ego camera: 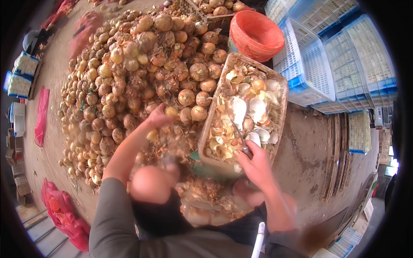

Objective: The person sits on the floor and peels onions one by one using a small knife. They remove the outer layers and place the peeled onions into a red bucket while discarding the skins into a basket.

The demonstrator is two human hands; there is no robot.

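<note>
My left hand [160, 116] reaches to the near side of a large heap of onions [129, 77], its fingers on a yellow onion [171, 111]. My right hand [255, 158] grips the handle of a knife [239, 132] with a thin, curved blade, held over a plastic crate [281, 106]. That crate, brown and dirty, holds onion skins [222, 150], white peeled pieces [257, 108] and a few whole-looking onions. Loose dry skins lie between my knees and below the crate. A cigarette [258, 238] shows at the lower edge of the view.
A red mesh-covered basket [257, 35] stands beyond the crate. Stacked white and blue crates [309, 61] rise at the right, near wooden slats [332, 158] on the floor. Red mesh sacks [63, 214] lie at the left. Another crate of onions [206, 16] stands at the top.
</note>
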